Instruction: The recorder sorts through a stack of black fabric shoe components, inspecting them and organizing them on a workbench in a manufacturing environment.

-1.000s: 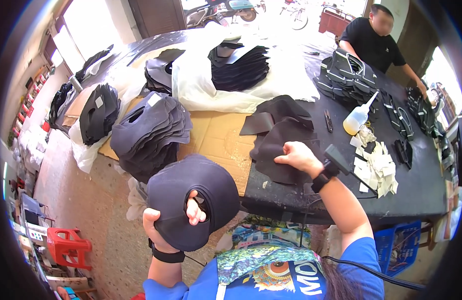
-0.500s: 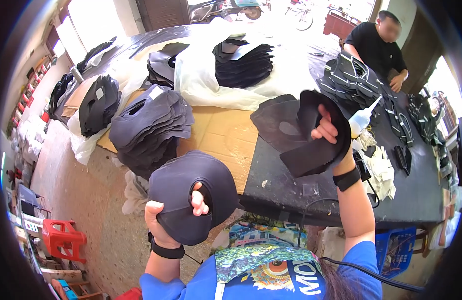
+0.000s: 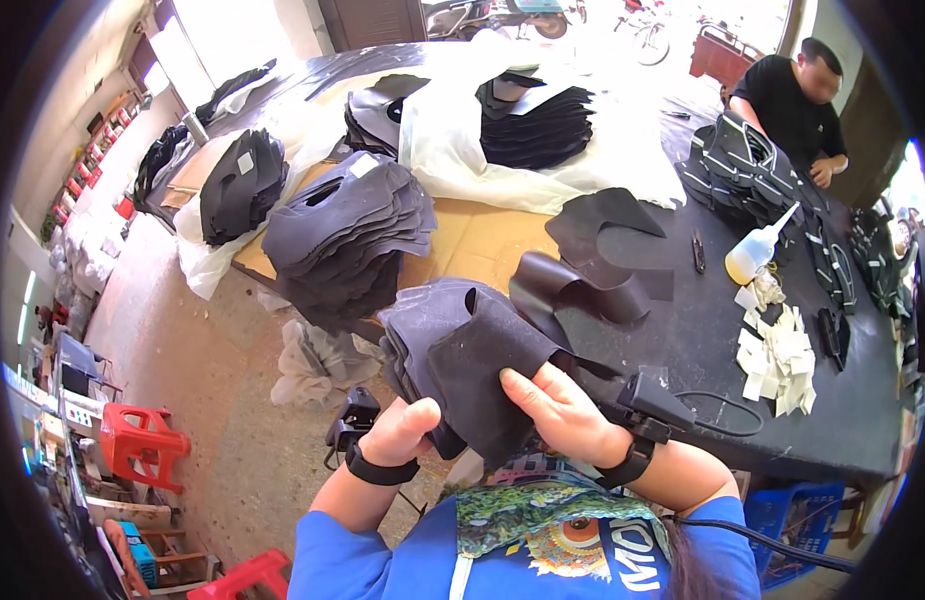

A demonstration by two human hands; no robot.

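Note:
A bundle of dark grey cut pieces [image 3: 413,310], curved like shoe uppers, is held in front of my body. My left hand [image 3: 398,432] grips its near left edge, the thumb up and the other fingers hidden behind. With the thumb on top, my right hand [image 3: 563,408] pinches a darker curved piece [image 3: 478,370] that lies over the bundle. Its other fingers are mostly hidden underneath. Beyond my hands, a loose curled dark piece [image 3: 573,290] lies on the black table [image 3: 673,330], close to a flat U-shaped piece [image 3: 598,225].
A tall stack of grey pieces [image 3: 353,225] stands on cardboard at the table's left edge. Toward the right are a nozzle bottle [image 3: 751,256], white slips [image 3: 783,360], a small dark tool [image 3: 698,253] and white-edged pieces [image 3: 748,160]. A co-worker [image 3: 798,110] stands at the far right.
My right hand has come down and left, bringing its dark piece over the bundle in my left hand. My left hand has shifted right, and the bundle now tilts differently.

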